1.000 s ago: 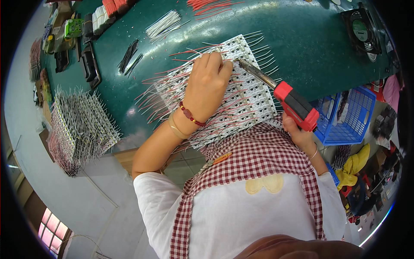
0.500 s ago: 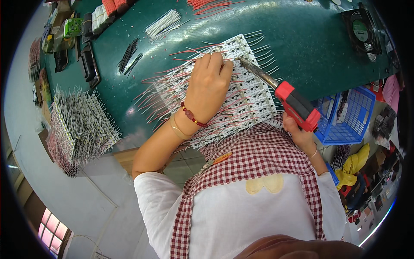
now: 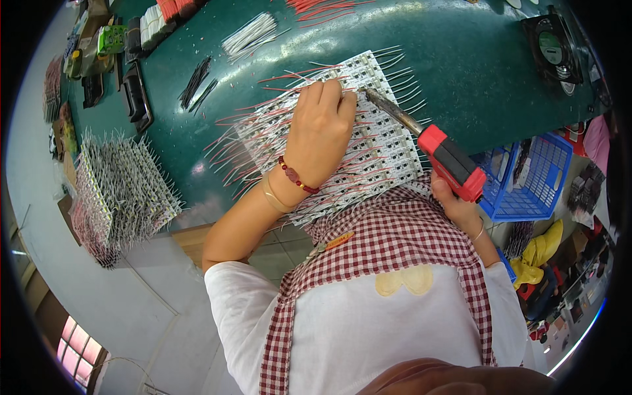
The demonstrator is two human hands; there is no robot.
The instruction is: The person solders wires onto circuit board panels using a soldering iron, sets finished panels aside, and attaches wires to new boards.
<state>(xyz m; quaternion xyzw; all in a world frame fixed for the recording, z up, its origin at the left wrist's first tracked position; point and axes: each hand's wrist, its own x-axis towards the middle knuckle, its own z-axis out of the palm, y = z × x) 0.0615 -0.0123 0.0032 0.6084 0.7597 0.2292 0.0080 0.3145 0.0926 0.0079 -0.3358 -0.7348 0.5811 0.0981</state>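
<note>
A white circuit board panel [image 3: 388, 141] with rows of small dark parts lies tilted on the table's front edge, against my apron. Red wires [image 3: 230, 155] stick out along its left side, pale wires [image 3: 411, 92] along its right. My left hand [image 3: 321, 125] rests over the panel's upper part, fingertips pinched close to the surface; whatever they grip is hidden. In my right hand [image 3: 454, 203] is a red and black soldering iron [image 3: 454, 161], held by its handle. Its metal tip points up and left, touching or just above the panel beside my left fingertips.
Loose white wires [image 3: 250, 36], black wires [image 3: 196, 84] and red wires [image 3: 322, 8] lie on the green table [image 3: 461, 72]. A stack of wired boards [image 3: 125, 194] sits at the left edge. A black fan [image 3: 552, 49] stands far right, above a blue basket [image 3: 526, 181].
The soldering iron's handle has shifted very slightly left, its tip staying by the same spot. My left hand is almost still, its wrist a touch to the right.
</note>
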